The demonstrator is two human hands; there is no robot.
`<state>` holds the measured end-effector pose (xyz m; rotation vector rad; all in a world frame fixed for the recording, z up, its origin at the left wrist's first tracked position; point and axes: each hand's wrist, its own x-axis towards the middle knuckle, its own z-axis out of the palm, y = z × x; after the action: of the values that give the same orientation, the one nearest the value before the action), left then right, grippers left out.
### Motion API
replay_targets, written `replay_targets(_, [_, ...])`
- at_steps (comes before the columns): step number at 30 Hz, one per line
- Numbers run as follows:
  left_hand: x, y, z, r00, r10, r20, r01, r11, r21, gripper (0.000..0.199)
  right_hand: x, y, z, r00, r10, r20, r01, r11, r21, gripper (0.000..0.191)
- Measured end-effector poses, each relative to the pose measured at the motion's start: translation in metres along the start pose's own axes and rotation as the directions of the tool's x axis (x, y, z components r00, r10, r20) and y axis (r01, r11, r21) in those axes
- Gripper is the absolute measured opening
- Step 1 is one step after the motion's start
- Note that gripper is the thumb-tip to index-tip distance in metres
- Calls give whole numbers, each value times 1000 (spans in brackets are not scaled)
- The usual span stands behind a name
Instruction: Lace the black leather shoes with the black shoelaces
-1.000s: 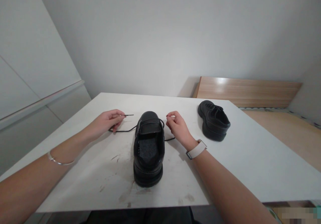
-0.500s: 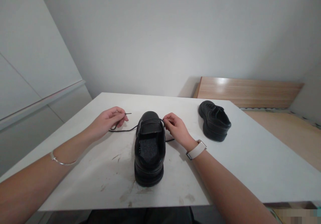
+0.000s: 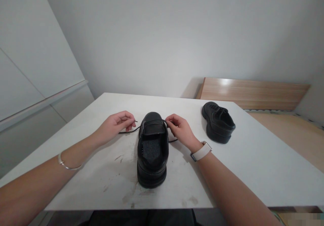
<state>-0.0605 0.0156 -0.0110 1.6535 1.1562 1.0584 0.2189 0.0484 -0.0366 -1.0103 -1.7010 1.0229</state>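
Observation:
A black leather shoe (image 3: pixel 152 175) stands on the white table with its toe pointing away from me and its heel near me. A thin black shoelace (image 3: pixel 129 131) runs out from both sides of its front part. Left of the shoe, my left hand (image 3: pixel 122 122) is closed in a pinch on the lace, and a short tip sticks out past the fingers. My right hand (image 3: pixel 180 128) pinches the lace close against the shoe's right side. Part of the lace is hidden behind that hand.
A second black shoe (image 3: pixel 219 124), laced up, stands at the right on the white table (image 3: pixel 255 165). Brownish smudges mark the tabletop near its front edge. Behind at the right is a wooden headboard (image 3: pixel 253 92) against the wall, with a white cabinet (image 3: pixel 30 77) at the left.
My left hand has moved right, closer to the shoe, with the lace tip still in its fingers. My right hand stays at the shoe's right side. The view shifts slightly.

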Motion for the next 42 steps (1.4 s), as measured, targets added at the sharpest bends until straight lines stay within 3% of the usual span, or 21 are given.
replay_targets(5, [-5, 0, 15, 996, 33, 79, -26, 996, -87, 32, -6, -22, -5, 998, -36, 43, 30, 992, 124, 26])
replay_targets(9, [-6, 2, 23, 998, 50, 41, -46, 994, -95, 33, -9, -27, -2, 992, -48, 116, 25, 980, 196, 28])
replay_targets(14, [-5, 3, 24, 999, 34, -13, -35, 994, -104, 34, -5, -17, 1, 996, 15, 92, -28, 990, 140, 28])
replay_targets(24, [-7, 7, 31, 993, 71, -90, -68, 997, 29, 37, -1, -3, 0, 999, 8, -39, -8, 1000, -4, 21])
replay_targets(31, [-8, 6, 26, 994, 104, -42, -96, 982, 160, 32, -4, -14, -11, 994, -94, 49, 100, 987, -123, 13])
replay_targets(35, [-8, 8, 21, 985, 167, -47, -139, 923, 360, 27, -4, -14, -10, 989, -140, 38, 145, 964, -224, 8])
replay_targets(42, [-8, 11, 23, 975, 220, -29, -179, 857, 484, 25, -1, -9, -7, 988, -151, 7, 148, 959, -243, 6])
